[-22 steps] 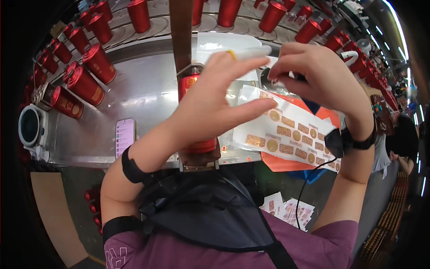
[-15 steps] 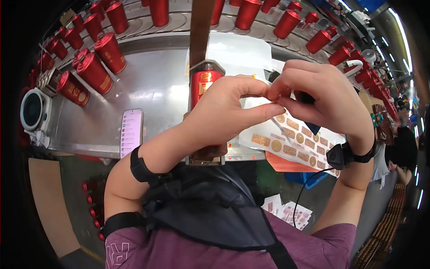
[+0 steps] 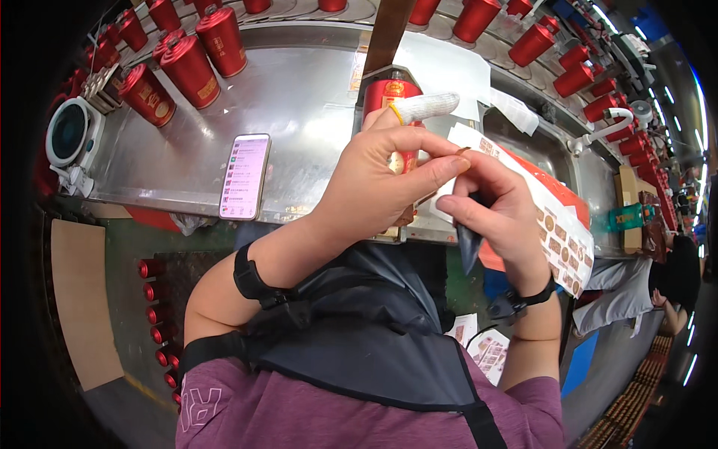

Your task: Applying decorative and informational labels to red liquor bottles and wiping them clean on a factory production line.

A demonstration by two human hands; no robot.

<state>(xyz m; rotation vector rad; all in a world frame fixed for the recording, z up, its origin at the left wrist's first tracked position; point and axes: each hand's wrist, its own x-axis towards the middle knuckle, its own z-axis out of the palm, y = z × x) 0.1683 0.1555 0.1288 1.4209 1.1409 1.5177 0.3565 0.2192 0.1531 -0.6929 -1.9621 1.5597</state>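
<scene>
My left hand point(image 3: 396, 168) is closed, its thumb and a finger pinched on a small brownish-gold sticker point(image 3: 464, 151). A white knitted finger sleeve point(image 3: 430, 108) covers its raised index finger. Meeting it at the fingertips, my right hand point(image 3: 502, 202) is curled round a dark pointed tool point(image 3: 469, 243), whose tip points down; its exact kind does not show. Behind the left hand, a red canister point(image 3: 389, 91) sits in a holder with a wooden post point(image 3: 387, 34), partly hidden by the fingers. A white sheet of gold stickers point(image 3: 561, 239) lies beyond the right hand.
A phone point(image 3: 244, 177) lies on the metal table point(image 3: 299, 97). Several red canisters point(image 3: 191, 71) stand at the back left, near a round white device point(image 3: 69, 140). More ride a conveyor behind. A white tap point(image 3: 598, 135) and a person point(image 3: 673, 292) are at the right.
My view has shifted, and the sleeved left index finger now shows. My right hand has turned, so the dark tool shows more and points down. Both hands stay together at the fingertips.
</scene>
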